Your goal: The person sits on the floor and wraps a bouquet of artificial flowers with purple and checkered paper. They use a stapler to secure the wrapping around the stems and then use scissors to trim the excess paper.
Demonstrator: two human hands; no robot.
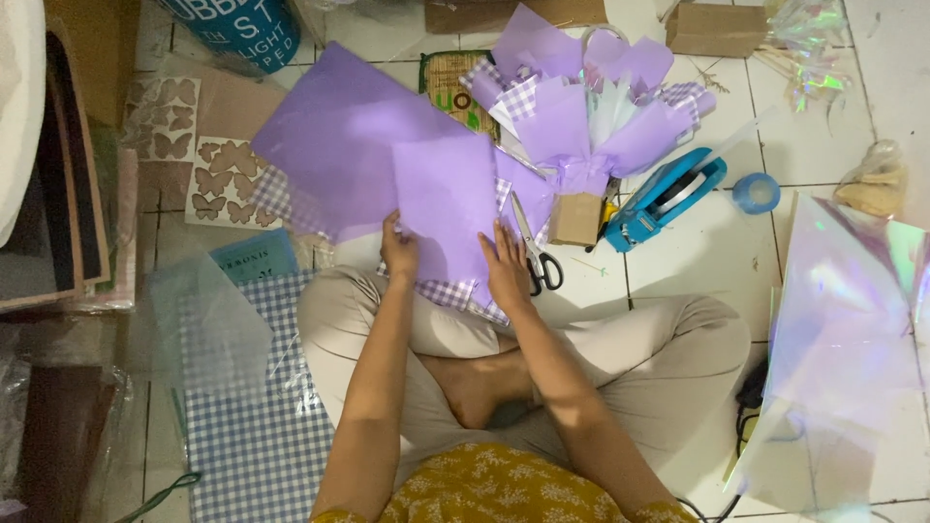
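Observation:
I sit cross-legged on a tiled floor. My left hand (399, 251) and my right hand (506, 268) both press flat on a folded purple paper sheet (444, 199) in front of my knees. It lies over a larger purple sheet (329, 145) and a purple-checked sheet (450, 293). Black-handled scissors (538, 254) lie just right of my right hand. Beyond them stands a wrapped bouquet (581, 116) of purple and checked paper.
A blue tape dispenser (666, 197) and a blue tape roll (757, 193) lie to the right. Iridescent film (843, 329) covers the right floor. Blue-checked sheets (254, 436), a clear sheet (208, 324) and butterfly cut-out cards (225, 181) lie left. Cardboard boxes (715, 29) sit at the top.

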